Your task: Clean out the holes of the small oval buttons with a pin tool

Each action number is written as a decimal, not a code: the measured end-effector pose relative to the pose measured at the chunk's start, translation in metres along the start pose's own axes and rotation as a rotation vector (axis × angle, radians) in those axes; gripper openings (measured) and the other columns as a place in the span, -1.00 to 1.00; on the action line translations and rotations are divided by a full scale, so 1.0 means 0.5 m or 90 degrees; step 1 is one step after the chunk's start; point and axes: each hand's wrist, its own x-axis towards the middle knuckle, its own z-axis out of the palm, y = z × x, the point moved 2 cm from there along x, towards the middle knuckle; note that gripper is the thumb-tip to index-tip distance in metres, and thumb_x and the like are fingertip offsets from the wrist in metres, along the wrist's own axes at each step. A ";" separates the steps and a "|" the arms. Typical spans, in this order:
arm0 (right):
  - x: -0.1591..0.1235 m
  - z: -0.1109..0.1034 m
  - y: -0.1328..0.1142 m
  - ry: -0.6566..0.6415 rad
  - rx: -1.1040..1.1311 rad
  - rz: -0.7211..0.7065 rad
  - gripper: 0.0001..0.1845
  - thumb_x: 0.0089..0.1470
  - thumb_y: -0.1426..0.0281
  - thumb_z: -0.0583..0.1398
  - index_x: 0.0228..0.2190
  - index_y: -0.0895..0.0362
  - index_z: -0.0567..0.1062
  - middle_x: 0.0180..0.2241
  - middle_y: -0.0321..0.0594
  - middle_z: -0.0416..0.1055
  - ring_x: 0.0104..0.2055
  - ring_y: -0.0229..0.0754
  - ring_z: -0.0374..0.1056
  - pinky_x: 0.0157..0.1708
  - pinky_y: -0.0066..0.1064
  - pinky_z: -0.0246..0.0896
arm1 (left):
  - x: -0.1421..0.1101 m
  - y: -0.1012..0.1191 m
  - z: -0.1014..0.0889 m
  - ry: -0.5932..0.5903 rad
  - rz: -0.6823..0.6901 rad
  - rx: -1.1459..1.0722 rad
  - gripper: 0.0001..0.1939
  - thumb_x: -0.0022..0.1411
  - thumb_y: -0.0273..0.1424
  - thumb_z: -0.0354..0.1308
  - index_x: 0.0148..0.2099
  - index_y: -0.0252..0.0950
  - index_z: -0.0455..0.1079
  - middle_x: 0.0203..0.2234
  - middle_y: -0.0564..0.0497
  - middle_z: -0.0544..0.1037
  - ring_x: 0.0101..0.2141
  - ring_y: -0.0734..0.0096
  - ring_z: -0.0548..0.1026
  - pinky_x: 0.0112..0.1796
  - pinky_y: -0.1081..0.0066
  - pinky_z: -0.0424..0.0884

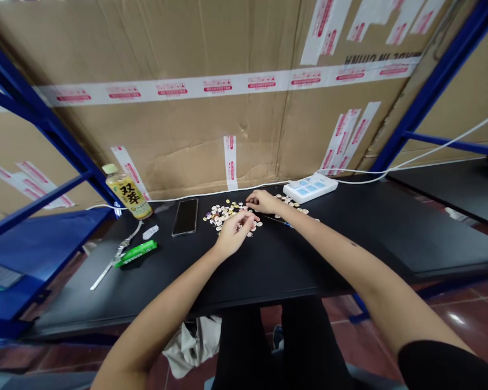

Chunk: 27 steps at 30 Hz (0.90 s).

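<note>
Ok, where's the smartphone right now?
In the head view, the smartphone lies on the black table, left of the left hand and the scattered small pale pieces, with the drink bottle farther left.

A plain black sleeve (443,365) covers part of the upper right arm, well behind the right grip (262,201). Between the two, the right forearm (329,230) is bare and marked by one small dark spot (354,244). The left forearm (179,287), behind the left grip (236,230), is bare too. Below both, black trousers (244,346) cover the legs; a dark shoe (277,335) shows between them.
</note>
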 end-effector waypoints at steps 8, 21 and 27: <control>-0.162 -0.072 -0.070 0.165 -0.046 -0.044 -0.71 0.28 0.30 0.06 -0.23 0.17 0.54 -0.23 -0.11 0.43 -0.25 -0.17 0.39 -0.15 -0.26 0.34 | 0.014 -0.012 -0.071 0.002 0.041 0.244 -0.74 0.36 -0.28 -0.01 -0.12 -0.27 0.46 -0.16 -0.15 0.56 -0.07 0.18 0.47 0.07 0.22 0.28; -0.394 -0.018 -0.088 0.150 -0.156 -0.005 -0.69 0.25 0.25 0.18 -0.04 0.15 0.46 0.00 -0.11 0.42 -0.03 -0.10 0.39 -0.02 -0.10 0.35 | -0.141 0.010 -0.039 -0.003 -0.058 0.462 -0.81 0.29 -0.38 0.02 -0.22 -0.24 0.47 -0.20 -0.09 0.54 -0.13 0.24 0.48 -0.03 0.29 0.37; -0.408 -0.008 -0.094 0.154 -0.182 0.016 -0.64 0.26 0.25 0.18 0.03 0.13 0.42 0.05 -0.09 0.38 -0.02 -0.09 0.39 -0.04 -0.11 0.38 | -0.193 0.022 -0.015 0.019 -0.132 0.502 -0.71 0.33 -0.31 0.03 0.03 -0.26 0.43 0.04 -0.16 0.46 0.07 0.11 0.39 0.09 0.11 0.29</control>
